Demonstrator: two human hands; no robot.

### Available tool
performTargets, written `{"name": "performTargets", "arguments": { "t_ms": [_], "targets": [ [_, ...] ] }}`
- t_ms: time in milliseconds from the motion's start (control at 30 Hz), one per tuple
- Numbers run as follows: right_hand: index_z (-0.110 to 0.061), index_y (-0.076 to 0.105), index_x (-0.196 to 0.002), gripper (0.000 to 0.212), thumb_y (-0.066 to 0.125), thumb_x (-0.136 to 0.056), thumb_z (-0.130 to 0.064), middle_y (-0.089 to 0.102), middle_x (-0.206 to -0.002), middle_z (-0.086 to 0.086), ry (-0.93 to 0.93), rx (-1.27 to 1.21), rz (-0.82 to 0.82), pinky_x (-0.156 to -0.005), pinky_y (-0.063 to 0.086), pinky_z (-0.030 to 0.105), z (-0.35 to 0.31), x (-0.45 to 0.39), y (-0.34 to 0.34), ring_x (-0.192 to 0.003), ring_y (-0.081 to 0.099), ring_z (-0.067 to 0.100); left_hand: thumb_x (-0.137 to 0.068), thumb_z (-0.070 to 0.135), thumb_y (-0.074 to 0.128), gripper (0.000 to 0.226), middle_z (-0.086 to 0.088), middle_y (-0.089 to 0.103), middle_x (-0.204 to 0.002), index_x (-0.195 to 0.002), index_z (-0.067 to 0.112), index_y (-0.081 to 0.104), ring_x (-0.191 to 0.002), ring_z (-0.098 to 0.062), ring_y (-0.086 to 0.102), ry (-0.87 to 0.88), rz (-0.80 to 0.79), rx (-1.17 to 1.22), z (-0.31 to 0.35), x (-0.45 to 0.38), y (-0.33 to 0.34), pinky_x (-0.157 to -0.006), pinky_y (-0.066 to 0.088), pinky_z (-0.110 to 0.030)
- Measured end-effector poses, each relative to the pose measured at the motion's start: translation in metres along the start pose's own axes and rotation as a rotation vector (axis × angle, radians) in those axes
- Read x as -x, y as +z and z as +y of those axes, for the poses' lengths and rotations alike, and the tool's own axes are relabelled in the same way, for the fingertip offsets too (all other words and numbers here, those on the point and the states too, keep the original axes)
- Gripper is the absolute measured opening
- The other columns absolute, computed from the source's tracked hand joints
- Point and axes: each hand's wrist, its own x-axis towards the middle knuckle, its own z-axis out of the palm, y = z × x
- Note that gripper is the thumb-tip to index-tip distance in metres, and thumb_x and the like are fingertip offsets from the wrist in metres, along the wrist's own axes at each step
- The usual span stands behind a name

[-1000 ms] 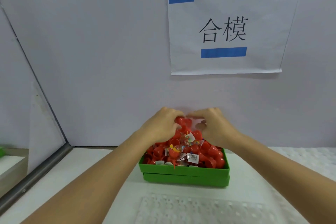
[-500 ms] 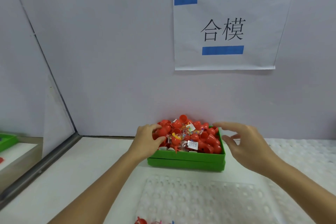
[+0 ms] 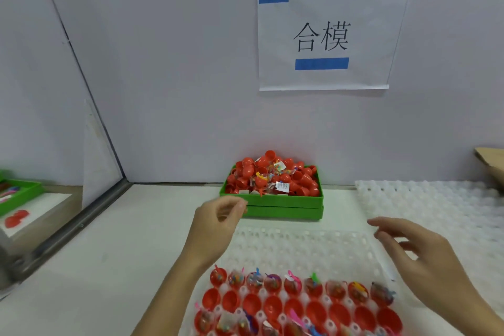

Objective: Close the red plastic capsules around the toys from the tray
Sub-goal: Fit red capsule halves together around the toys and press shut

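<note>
A green box (image 3: pixel 283 211) heaped with red capsule halves (image 3: pixel 261 169) and bagged toys (image 3: pixel 282 186) stands against the back wall. In front of it lies a white dimpled tray (image 3: pixel 300 245). Its near rows hold open red capsule halves (image 3: pixel 272 305), several with small bagged toys (image 3: pixel 272 281) in them. My left hand (image 3: pixel 218 229) hovers over the tray's far left corner, just before the box, with loosely curled fingers and nothing seen in it. My right hand (image 3: pixel 420 251) hovers over the tray's right edge, fingers spread and empty.
A second white dimpled tray (image 3: pixel 436 199) lies at the right, a cardboard box (image 3: pixel 491 166) beyond it. A paper sign (image 3: pixel 327 35) hangs on the wall. Left of a metal-edged partition (image 3: pixel 81 221) sit another green tray (image 3: pixel 16 196) and a red capsule (image 3: pixel 16 218).
Both hands have pulled back from the pile in the green box toward me. The view has tilted down, so the tray's filled rows now show.
</note>
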Motion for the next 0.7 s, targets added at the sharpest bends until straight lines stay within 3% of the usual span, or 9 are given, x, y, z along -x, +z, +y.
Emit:
{"name": "performTargets", "arguments": {
  "t_ms": [100,200,300,367,467,533,600,700],
  "targets": [
    [-0.028,0.075,-0.094,0.028,0.063,-0.09,-0.002,0.076,-0.091,-0.015,0.059,-0.077,-0.04,-0.076,0.052,0.011,0.012,0.033,-0.008,-0.089,0.07,-0.001,-0.098,0.022,0.055,0.02,0.019,0.074,-0.094,-0.095,0.024,0.075,-0.096,0.005,0.066,-0.08,-0.012,0.064,-0.014,0.042,-0.009,-0.08,0.046,-0.004],
    [-0.031,0.077,-0.102,0.026,0.056,-0.088,-0.025,0.075,-0.106,-0.015,0.144,-0.168,-0.102,-0.092,0.049,0.02,0.019,0.056,-0.006,-0.106,0.065,-0.001,-0.101,0.022,0.047,0.028,0.014,0.074,-0.103,-0.101,0.021,0.074,-0.103,0.002,0.064,-0.166,-0.008,0.154,-0.029,0.067,-0.014,-0.087,0.045,-0.011],
    [-0.038,0.075,-0.107,0.024,0.057,-0.091,-0.033,0.071,-0.115,-0.018,0.2,-0.208,-0.117,-0.091,0.05,0.026,0.022,0.069,-0.001,-0.114,0.06,-0.006,-0.097,0.029,0.046,0.03,0.009,0.075,-0.103,-0.103,0.019,0.073,-0.102,-0.003,0.066,-0.217,-0.041,0.203,-0.033,0.077,-0.012,-0.09,0.046,-0.02],
    [-0.039,0.074,-0.109,0.019,0.062,-0.094,-0.038,0.07,-0.116,-0.019,0.241,-0.254,-0.121,-0.09,0.045,0.022,0.022,0.072,0.002,-0.114,0.059,-0.008,-0.096,0.03,0.048,0.027,0.012,0.075,-0.102,-0.101,0.022,0.074,-0.102,0.001,0.065,-0.209,-0.06,0.176,-0.036,0.079,-0.01,-0.089,0.046,-0.019],
    [-0.035,0.074,-0.109,0.024,0.062,-0.088,-0.036,0.071,-0.115,-0.019,0.281,-0.287,-0.106,-0.092,0.043,0.024,0.023,0.073,0.005,-0.112,0.06,-0.009,-0.099,0.022,0.049,0.025,0.011,0.075,-0.101,-0.099,0.021,0.074,-0.1,0.0,0.066,-0.195,-0.051,0.167,-0.041,0.077,-0.008,-0.083,0.046,-0.015],
    [-0.035,0.073,-0.111,0.028,0.056,-0.09,-0.032,0.069,-0.114,-0.025,0.302,-0.278,-0.111,-0.085,0.046,0.017,0.021,0.074,0.006,-0.109,0.058,-0.014,-0.1,0.019,0.048,0.026,0.009,0.075,-0.101,-0.1,0.019,0.074,-0.098,-0.002,0.067,-0.196,-0.044,0.172,-0.042,0.075,-0.008,-0.078,0.046,-0.009],
    [-0.034,0.072,-0.112,0.026,0.057,-0.097,-0.018,0.069,-0.113,-0.026,0.308,-0.263,-0.115,-0.08,0.05,0.014,0.021,0.075,0.006,-0.107,0.06,-0.014,-0.101,0.018,0.047,0.027,0.006,0.076,-0.1,-0.101,0.018,0.074,-0.097,-0.004,0.068,-0.19,-0.04,0.175,-0.043,0.075,-0.007,-0.079,0.047,-0.011],
    [-0.027,0.072,-0.112,0.03,0.057,-0.096,-0.007,0.072,-0.112,-0.014,0.307,-0.244,-0.155,-0.09,0.054,0.032,0.021,0.074,0.004,-0.107,0.067,0.004,-0.101,0.018,0.048,0.026,0.002,0.076,-0.099,-0.101,0.017,0.074,-0.098,-0.009,0.068,-0.178,-0.043,0.169,-0.043,0.075,-0.007,-0.084,0.047,-0.024]
  ]
}}
